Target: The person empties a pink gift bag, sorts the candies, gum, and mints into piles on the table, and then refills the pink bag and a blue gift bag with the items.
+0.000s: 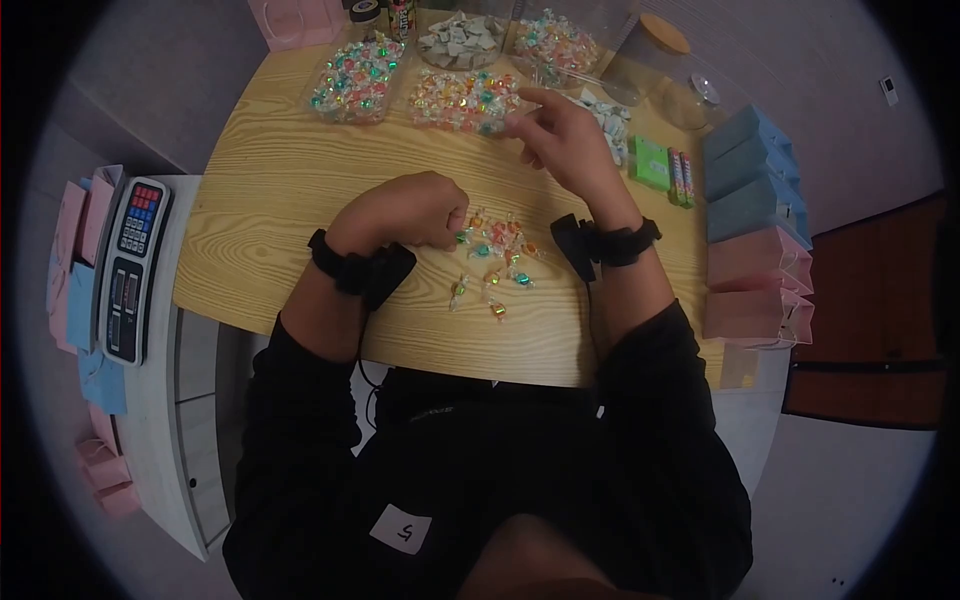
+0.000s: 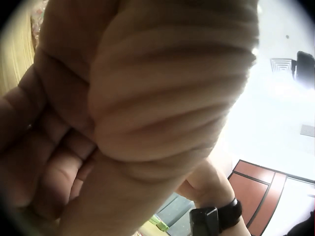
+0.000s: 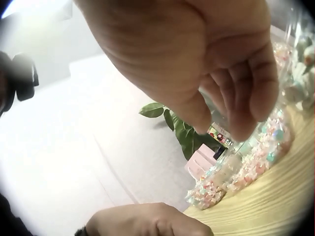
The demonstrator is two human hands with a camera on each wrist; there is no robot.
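My left hand (image 1: 405, 210) is curled into a loose fist over the wooden table, right beside a small pile of wrapped candies (image 1: 497, 235). Its fingers (image 2: 59, 182) fold toward the palm in the left wrist view, and no candy shows in them; the fingertips are partly hidden. My right hand (image 1: 568, 140) hovers at the near right corner of a clear tray of wrapped candies (image 1: 460, 98). The fingers (image 3: 241, 98) bend loosely, with the palm side showing and nothing seen between them. A few single candies (image 1: 498, 310) lie nearer the table's front edge.
Another clear bin of candies (image 1: 357, 80) stands left of the tray. Behind are a container of white packets (image 1: 462, 42) and a candy-filled container (image 1: 556, 42). On the right are a green box (image 1: 652, 162), blue bags (image 1: 755, 180) and pink bags (image 1: 757, 285). A scale (image 1: 135, 270) sits far left.
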